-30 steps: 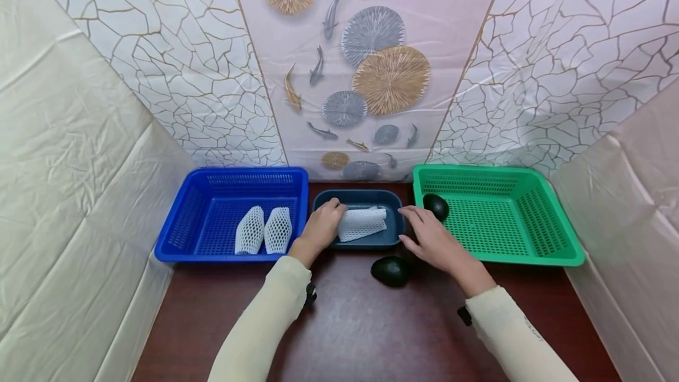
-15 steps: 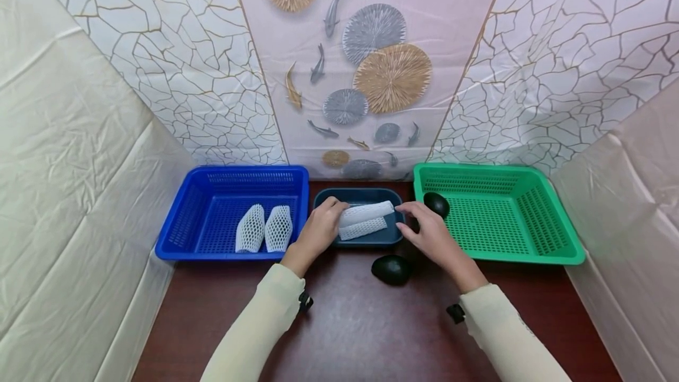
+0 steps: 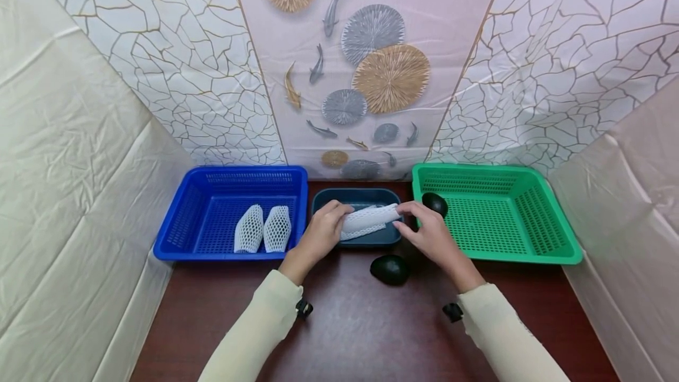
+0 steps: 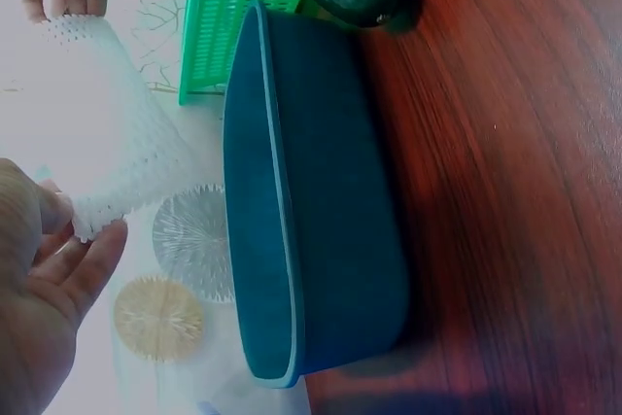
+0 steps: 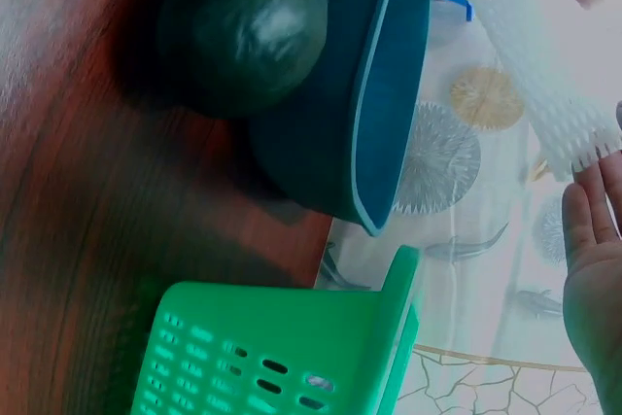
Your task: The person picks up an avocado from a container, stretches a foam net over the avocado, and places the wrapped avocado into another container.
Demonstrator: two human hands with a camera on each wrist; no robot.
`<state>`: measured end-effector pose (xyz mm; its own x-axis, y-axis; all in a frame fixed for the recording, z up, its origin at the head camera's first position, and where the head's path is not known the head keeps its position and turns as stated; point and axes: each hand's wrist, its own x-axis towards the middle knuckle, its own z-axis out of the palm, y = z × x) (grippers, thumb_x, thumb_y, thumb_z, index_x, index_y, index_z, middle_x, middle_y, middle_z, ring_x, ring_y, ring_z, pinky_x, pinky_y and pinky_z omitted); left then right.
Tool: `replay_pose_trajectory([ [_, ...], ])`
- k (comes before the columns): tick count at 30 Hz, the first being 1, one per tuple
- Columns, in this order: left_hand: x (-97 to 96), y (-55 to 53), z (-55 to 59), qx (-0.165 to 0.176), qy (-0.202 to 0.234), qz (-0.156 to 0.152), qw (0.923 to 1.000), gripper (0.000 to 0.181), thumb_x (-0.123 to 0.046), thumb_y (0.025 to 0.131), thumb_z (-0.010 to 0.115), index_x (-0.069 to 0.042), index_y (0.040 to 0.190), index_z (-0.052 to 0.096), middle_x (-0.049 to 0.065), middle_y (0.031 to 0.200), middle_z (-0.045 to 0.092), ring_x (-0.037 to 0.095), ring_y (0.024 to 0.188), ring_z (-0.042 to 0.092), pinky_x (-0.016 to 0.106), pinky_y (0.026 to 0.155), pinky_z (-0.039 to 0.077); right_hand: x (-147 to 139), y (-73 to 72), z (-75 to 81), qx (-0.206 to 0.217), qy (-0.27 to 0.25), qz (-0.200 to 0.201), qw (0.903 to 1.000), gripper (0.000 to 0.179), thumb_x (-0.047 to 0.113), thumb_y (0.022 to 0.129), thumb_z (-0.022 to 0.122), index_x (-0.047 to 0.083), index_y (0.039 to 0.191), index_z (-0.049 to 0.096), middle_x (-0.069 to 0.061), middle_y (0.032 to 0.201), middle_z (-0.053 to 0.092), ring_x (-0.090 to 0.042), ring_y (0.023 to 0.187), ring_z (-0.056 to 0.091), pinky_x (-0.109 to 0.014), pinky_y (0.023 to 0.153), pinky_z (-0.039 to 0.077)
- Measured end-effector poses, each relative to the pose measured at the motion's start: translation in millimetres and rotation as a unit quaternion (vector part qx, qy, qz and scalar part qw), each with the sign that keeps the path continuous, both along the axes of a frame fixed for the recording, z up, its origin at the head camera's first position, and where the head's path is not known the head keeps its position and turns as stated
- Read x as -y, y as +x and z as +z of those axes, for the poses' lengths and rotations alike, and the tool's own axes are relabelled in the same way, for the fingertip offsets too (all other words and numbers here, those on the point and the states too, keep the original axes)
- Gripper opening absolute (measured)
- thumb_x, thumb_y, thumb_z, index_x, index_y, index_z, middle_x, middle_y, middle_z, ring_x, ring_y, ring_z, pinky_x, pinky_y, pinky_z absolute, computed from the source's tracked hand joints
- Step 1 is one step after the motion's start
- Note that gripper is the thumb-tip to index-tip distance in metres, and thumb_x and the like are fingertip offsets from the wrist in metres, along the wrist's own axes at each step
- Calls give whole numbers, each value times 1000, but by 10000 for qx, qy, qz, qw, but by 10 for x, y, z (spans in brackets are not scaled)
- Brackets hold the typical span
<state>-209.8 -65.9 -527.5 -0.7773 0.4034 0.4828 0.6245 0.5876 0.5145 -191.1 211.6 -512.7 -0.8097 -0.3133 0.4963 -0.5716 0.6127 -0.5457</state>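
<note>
A white foam net sleeve [image 3: 373, 217] is stretched between both hands, above the dark blue-green tray [image 3: 366, 194]. My left hand [image 3: 322, 230] pinches its left end between thumb and fingers, as the left wrist view also shows on the net [image 4: 126, 143]. At the other end, my right hand [image 3: 431, 233] holds the sleeve's edge with its fingertips, which lie along the rim of the mesh [image 5: 539, 55] in the right wrist view. More white netting [image 3: 366, 232] lies in the tray below. A dark green avocado [image 3: 389, 270] rests on the table in front of the tray.
On the left stands a blue basket [image 3: 177, 217] with two net-covered pieces [image 3: 249, 230] in it. A green basket [image 3: 557, 217] is on the right, with another avocado [image 3: 435, 204] at its left side. A patterned cloth wall [image 3: 345, 152] rises behind the tray.
The left hand has lifted one sleeve off the other netting in the tray. My right hand has come left to the sleeve's free end and now holds it.
</note>
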Motion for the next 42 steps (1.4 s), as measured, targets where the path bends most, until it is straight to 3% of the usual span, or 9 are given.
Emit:
replay_pose_trajectory([
  [8,-40,92,26,22,204,-24,9998,21,1,100,62,-4,115,74,9,107,70,23,99,69,37,87,59,34,74,0,67,-354,-165,9992,23,4,88,81,7,108,72,-7,107,75,-20,93,69,-13,82,49],
  [14,-88,196,66,112,362,-24,9993,21,-1,101,60,-2,117,73,10,114,72,25,106,70,39,91,59,67,124,7,-175,-703,-180,9972,22,-2,85,81,5,105,73,-8,102,75,-19,88,68,-10,78,47],
  [21,-135,260,95,261,153,67,9995,26,-23,104,60,-10,125,71,6,121,71,22,110,69,39,97,57,72,146,-6,-212,-927,-194,9953,23,-3,84,81,4,104,73,-10,102,75,-24,85,68,-8,76,47],
  [25,-167,273,150,7,-33,154,9999,31,-27,102,64,-10,128,70,7,125,71,24,115,68,44,103,54,78,173,14,-137,-917,-239,9954,22,-2,85,80,5,105,73,-9,103,75,-18,84,66,-8,74,47],
  [33,-311,273,323,-732,-387,-175,9964,35,-26,100,69,-7,128,68,8,123,71,24,114,69,43,102,54,88,204,64,-163,-891,-231,9956,23,-3,86,80,4,106,71,-9,103,74,-12,89,67,-31,72,60],
  [37,-374,290,373,-702,-378,-300,9964,31,-21,101,68,-6,127,69,9,120,72,23,112,70,40,98,56,93,218,93,-190,-900,-173,9956,23,-4,86,79,4,106,71,-10,103,74,-11,90,68,-39,71,61],
  [42,-420,300,402,-497,-106,-342,9981,24,-14,103,63,-5,124,70,8,116,72,21,107,71,37,95,58,87,246,114,-175,-871,-53,9960,26,-4,85,80,3,109,70,-11,102,74,-14,88,70,-37,70,61],
])
